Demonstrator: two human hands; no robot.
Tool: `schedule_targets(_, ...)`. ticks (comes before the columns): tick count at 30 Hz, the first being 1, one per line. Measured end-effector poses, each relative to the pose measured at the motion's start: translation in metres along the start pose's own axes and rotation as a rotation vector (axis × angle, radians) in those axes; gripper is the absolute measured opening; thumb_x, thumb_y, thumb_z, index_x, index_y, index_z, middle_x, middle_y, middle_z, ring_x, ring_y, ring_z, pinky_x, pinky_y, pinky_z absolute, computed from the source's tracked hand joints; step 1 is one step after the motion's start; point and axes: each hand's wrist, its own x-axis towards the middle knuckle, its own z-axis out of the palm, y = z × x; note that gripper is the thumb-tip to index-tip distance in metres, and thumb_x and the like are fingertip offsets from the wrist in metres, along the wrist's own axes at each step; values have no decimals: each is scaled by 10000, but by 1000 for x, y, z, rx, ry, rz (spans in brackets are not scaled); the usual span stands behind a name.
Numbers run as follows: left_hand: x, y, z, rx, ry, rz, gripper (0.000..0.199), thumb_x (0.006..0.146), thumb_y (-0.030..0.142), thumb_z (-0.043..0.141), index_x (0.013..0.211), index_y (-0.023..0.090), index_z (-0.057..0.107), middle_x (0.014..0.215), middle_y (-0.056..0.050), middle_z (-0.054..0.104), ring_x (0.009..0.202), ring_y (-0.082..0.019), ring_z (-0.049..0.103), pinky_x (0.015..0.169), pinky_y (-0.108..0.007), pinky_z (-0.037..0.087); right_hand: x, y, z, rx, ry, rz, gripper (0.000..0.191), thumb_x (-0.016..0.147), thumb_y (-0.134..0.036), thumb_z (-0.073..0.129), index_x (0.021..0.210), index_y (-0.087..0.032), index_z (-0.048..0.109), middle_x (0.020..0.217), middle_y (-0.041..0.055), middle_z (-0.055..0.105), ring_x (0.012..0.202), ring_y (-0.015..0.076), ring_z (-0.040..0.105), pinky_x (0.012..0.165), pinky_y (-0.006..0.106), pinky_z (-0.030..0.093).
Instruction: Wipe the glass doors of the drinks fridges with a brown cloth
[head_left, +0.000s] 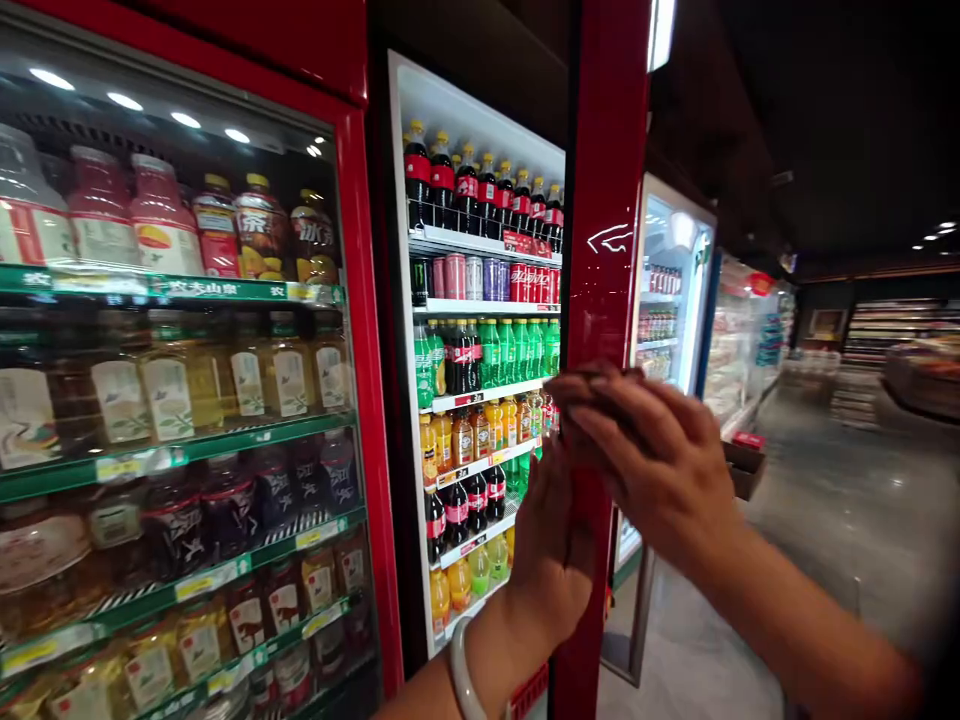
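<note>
A red-framed cooler door [609, 240] stands open in front of me, seen nearly edge-on. My right hand [667, 460] reaches in from the right, its fingers bent over the front of the door and reaching its left edge. Lower down, my left hand [553, 560] holds the same edge, fingers pointing up along the inner side and thumb toward the red face. A pale bangle [466, 668] circles the left wrist. Behind the door's edge is the lit cooler [401, 250], with cola bottles [466, 185], cans [455, 277] and green bottles [506, 350] on its shelves.
At left, a closed red-framed cooler [364, 350] holds rows of tea and juice bottles behind glass. Right of the door stand another lit cooler [675, 270] and a dark box [746, 470]. A shiny floor [832, 520] runs back toward distant shelves [900, 325].
</note>
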Motion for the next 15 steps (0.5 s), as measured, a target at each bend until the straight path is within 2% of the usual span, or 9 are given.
schedule_targets(2,-2,3,-1,-4,-16,43,694,1041,176,447,1689,259,214,1731,-114,311,1604,-285,311,1331,-523,315,22,13,-6,-60,36,54,442,900,-183,706,1331,-253,639,1445,106,617,1337,351,542,1097,542,494)
schedule_targets(4,-3,4,0,-27,-30,88,724,1031,154,475,1691,266,199,1727,-105,324,1604,-271,309,1334,-496,313,24,16,-15,-91,34,95,434,899,-195,704,1326,-233,635,1453,121,602,1347,356,539,1117,543,489)
schedule_targets(9,-10,-1,8,-188,-67,186,715,1041,121,452,1682,322,207,1713,-75,369,1574,-234,379,1316,-482,361,-37,-5,-34,-121,-54,-9,410,885,-198,732,1281,-246,635,1331,98,669,1301,309,569,1102,488,479)
schedule_targets(11,-9,-6,11,-237,-133,170,711,1046,146,456,1686,309,195,1734,-80,318,1591,-246,344,1304,-476,383,-43,-3,-36,-161,-68,-26,437,879,-164,729,1293,-262,625,1321,92,668,1286,299,577,1098,482,476)
schedule_targets(13,0,-13,15,-302,-186,167,695,1059,193,429,1695,281,165,1746,-87,282,1606,-257,302,1301,-468,385,-21,9,-35,-246,-62,-11,485,869,-151,738,1318,-279,606,1358,97,643,1300,314,572,1091,492,487)
schedule_targets(15,17,-23,21,-414,-204,207,694,1071,242,372,1706,251,90,1720,-103,339,1592,-258,338,1320,-484,342,17,24,-31,-346,-43,18,507,861,-174,754,1326,-295,593,1397,97,617,1322,339,565,1094,515,499)
